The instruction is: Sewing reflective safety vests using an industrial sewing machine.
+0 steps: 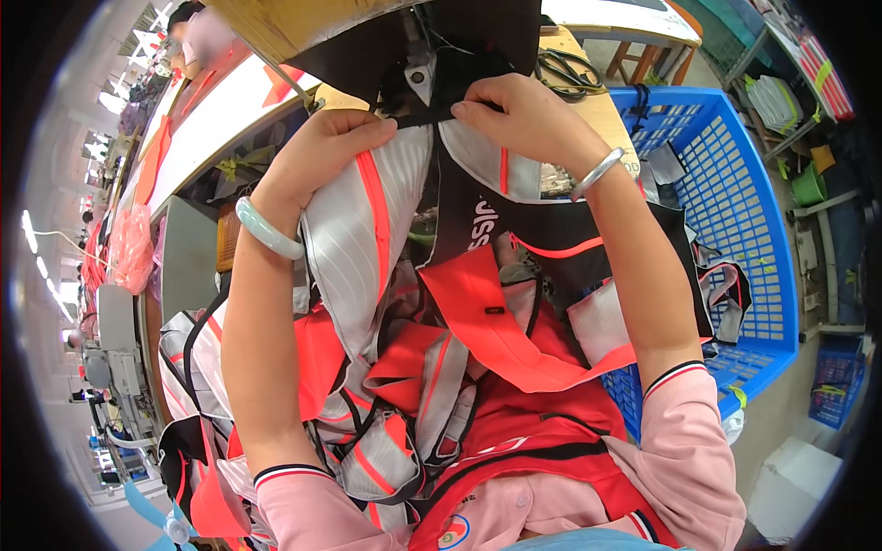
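Observation:
Between my two hands a black binding strip (424,119) is stretched along the upper edge of a sewn fabric piece. My left hand (335,151) pinches it at one end, above a pale grey pinstriped panel (340,248) with a bright red stripe. On the other side, my right hand (519,115) is closed on the strip, thumb against fingers, with a second grey panel (478,156) hanging below. Just beyond the strip is the metal needle area of a sewing machine (419,78). A black panel with white lettering (459,207) hangs between my forearms.
Red, grey and black fabric pieces (377,450) are heaped on my lap. At right stands a blue plastic basket (767,239) with fabric in it. Black-handled scissors (574,73) lie on the wooden machine table (606,119). Far left, a person (204,37) is beside a white table (207,129).

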Tool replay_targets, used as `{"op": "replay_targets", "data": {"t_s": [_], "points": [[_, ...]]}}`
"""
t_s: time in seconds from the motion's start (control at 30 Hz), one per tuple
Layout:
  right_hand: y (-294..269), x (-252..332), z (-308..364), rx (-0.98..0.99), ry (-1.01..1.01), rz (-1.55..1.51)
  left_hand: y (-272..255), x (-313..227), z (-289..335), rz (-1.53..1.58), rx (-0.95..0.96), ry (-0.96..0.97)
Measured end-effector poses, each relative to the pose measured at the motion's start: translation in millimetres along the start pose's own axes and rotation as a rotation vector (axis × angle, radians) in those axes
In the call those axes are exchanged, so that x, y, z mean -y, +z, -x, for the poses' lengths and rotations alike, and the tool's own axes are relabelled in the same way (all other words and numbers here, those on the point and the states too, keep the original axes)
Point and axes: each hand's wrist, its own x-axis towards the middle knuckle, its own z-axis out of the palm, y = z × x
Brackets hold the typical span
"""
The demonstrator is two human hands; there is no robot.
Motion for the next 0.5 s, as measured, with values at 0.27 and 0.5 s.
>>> {"op": "replay_targets", "data": {"t_s": [0.27, 0.5], "points": [[-5.4, -3.5, -16.8, -0.011, -0.066, 0.023, -4.3, -2.3, -4.2, 0.147, -0.060, 0.034], [-32.9, -14.2, 0.3, -0.084, -0.038, 0.027, -26.5, -1.9, -2.8, 0.196, -0.162, -0.007]]}}
